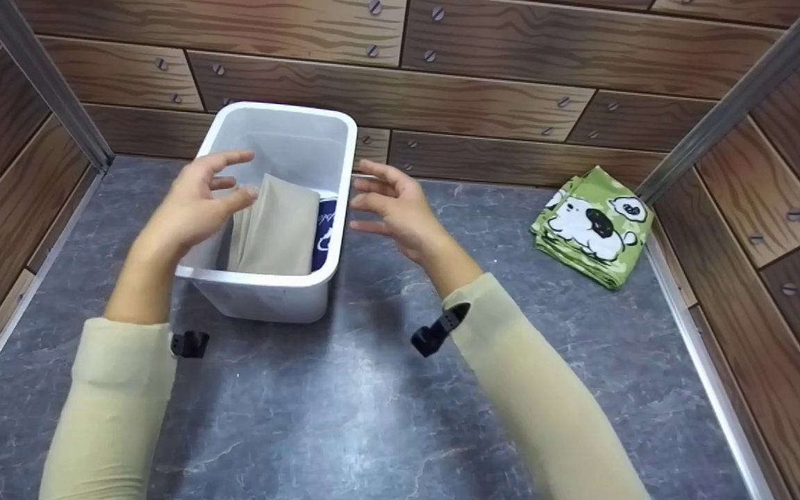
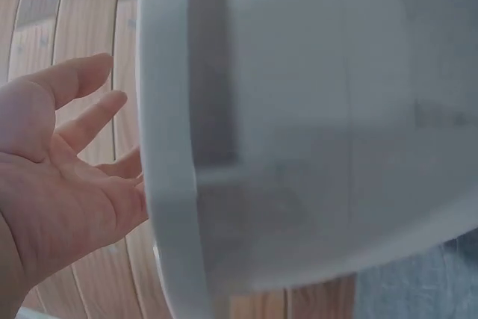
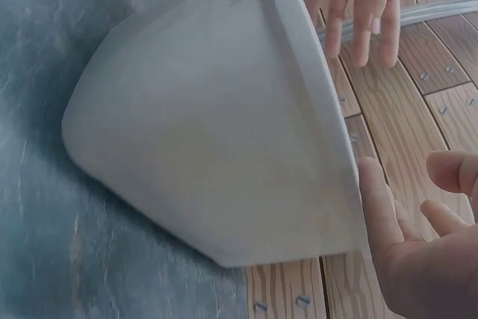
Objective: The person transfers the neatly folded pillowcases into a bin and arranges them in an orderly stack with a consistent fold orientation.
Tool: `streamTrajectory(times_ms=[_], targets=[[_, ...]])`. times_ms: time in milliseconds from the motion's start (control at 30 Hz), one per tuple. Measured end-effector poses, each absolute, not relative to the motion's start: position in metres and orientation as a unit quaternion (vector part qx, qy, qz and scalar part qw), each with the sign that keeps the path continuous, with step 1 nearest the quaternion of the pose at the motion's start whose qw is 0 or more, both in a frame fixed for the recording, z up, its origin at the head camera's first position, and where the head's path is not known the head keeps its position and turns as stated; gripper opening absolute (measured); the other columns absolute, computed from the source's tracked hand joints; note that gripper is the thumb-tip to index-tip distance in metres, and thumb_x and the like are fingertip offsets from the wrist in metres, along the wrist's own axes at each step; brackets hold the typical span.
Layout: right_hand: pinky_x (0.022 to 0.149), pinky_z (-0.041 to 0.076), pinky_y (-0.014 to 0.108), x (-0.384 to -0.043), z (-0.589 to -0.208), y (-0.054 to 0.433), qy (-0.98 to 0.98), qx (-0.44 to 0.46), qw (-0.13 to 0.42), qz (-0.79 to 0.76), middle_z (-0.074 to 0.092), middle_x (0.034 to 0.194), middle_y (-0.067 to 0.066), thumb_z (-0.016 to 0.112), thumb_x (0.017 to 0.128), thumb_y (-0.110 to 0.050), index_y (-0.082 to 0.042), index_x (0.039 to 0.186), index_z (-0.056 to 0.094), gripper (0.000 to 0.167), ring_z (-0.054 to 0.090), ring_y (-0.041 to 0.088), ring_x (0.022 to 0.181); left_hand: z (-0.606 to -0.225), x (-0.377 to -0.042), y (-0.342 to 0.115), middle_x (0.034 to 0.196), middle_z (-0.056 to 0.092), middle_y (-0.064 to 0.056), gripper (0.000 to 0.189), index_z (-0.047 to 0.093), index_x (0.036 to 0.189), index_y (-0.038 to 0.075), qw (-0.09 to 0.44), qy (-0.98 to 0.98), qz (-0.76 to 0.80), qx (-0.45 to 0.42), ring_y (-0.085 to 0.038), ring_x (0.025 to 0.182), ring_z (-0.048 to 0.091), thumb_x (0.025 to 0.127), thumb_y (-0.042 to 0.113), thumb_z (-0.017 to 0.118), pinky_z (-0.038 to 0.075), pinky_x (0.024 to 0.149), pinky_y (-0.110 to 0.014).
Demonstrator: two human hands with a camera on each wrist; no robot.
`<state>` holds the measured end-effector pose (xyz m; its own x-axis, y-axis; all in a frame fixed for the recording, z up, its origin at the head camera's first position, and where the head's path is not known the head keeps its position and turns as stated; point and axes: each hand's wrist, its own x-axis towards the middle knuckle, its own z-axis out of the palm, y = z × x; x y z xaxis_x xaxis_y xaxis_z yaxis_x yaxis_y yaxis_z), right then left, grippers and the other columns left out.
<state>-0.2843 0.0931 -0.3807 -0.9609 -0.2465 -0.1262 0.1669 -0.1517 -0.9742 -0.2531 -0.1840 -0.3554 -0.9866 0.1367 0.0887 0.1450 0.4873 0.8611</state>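
Note:
A white plastic bin [image 1: 261, 298] stands on the left side of the grey surface. Inside it a folded beige cloth [image 1: 283, 232] leans upright, and a navy blue cloth [image 1: 327, 226] with white print shows beside it. My left hand [image 1: 195, 198] hovers over the bin's left rim with fingers spread and nothing held. Just outside the right rim is my right hand [image 1: 400, 208], its fingers loosely bent and holding nothing. In the right wrist view, a finger [image 3: 377, 199] of that hand is right at the rim. A folded green cloth [image 1: 591, 226] with dog pictures lies at the far right.
Wood-patterned panels [image 1: 483, 90] rise behind and on both sides, with metal posts [image 1: 719, 111] at the corners. The marbled grey surface [image 1: 344, 417] runs between them. A small black camera [image 1: 435, 333] is strapped at each wrist.

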Motion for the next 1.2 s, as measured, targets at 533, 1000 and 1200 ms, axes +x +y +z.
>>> streamTrajectory(times_ms=[533, 1000, 1200], targets=[[0.091, 0.057, 0.044, -0.266, -0.426, 0.216, 0.757, -0.028, 0.076, -0.648, 0.05, 0.143, 0.018, 0.062, 0.093, -0.002, -0.009, 0.149, 0.045, 0.058, 0.057, 0.036, 0.12, -0.395, -0.219, -0.022, 0.124, 0.064, -0.013, 0.037, 0.065, 0.12, 0.009, 0.349, -0.828, -0.236, -0.37, -0.031, 0.114, 0.06, 0.083, 0.002, 0.062, 0.05, 0.1, -0.042], [0.11, 0.036, 0.053, -0.248, -0.506, 0.347, 0.934, -0.043, -0.119, -0.335, 0.054, 0.137, 0.025, 0.068, 0.088, -0.01, 0.0, 0.141, 0.053, 0.056, 0.049, 0.043, 0.127, -0.481, -0.241, 0.103, 0.143, 0.052, -0.008, 0.041, 0.058, 0.135, 0.018, 0.182, -0.883, -0.111, -0.418, -0.036, 0.137, 0.043, 0.096, 0.027, 0.058, 0.032, 0.118, -0.05], [0.114, 0.021, 0.067, -0.247, -0.52, 0.384, 0.968, -0.015, -0.091, -0.235, 0.035, 0.15, 0.032, 0.067, 0.093, -0.025, -0.004, 0.147, 0.045, 0.062, 0.026, 0.056, 0.14, -0.506, -0.266, 0.155, 0.158, 0.036, -0.007, 0.054, 0.046, 0.149, 0.019, 0.061, -0.919, -0.06, -0.384, -0.037, 0.148, 0.027, 0.101, 0.043, 0.051, 0.023, 0.121, -0.053]])
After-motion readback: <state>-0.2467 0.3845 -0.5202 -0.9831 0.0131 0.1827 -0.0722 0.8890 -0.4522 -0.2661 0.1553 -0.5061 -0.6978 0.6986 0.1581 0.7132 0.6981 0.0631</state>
